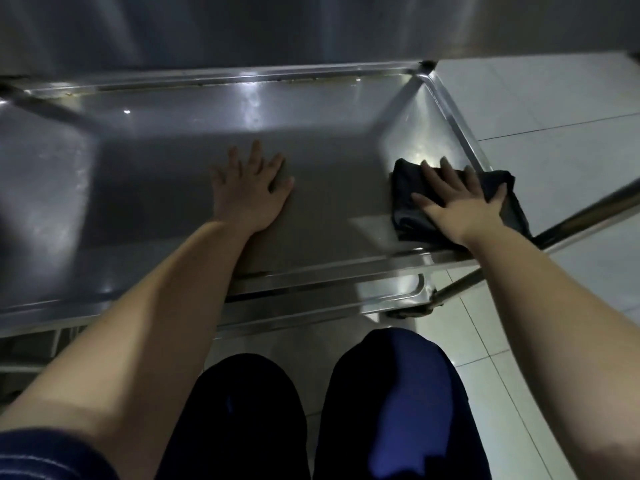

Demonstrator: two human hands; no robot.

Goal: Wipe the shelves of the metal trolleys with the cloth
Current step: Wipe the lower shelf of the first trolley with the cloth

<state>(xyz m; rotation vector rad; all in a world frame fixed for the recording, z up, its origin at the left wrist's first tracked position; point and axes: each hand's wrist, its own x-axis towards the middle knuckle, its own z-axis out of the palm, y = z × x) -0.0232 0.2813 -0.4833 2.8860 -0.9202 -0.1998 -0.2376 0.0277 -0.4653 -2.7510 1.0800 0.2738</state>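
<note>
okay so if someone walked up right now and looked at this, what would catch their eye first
Probably the dark cloth, bunched near the right end of the steel trolley shelf, with the right hand pressed flat on it. Next, the left hand spread flat on the bare middle of the shelf. Bright glare streaks the shelf's far rim.

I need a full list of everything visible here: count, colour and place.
trolley shelf: one, grey steel, fills the middle of the view
cloth: one, black, on the shelf near its right end
frame tubes: two, steel, at the shelf's right end
floor tiles: several, white, right of the trolley
trousers: one pair, dark blue, bottom of view
left grip: one, bare hand, flat on the shelf's middle
right grip: one, bare hand, flat on the cloth
</note>
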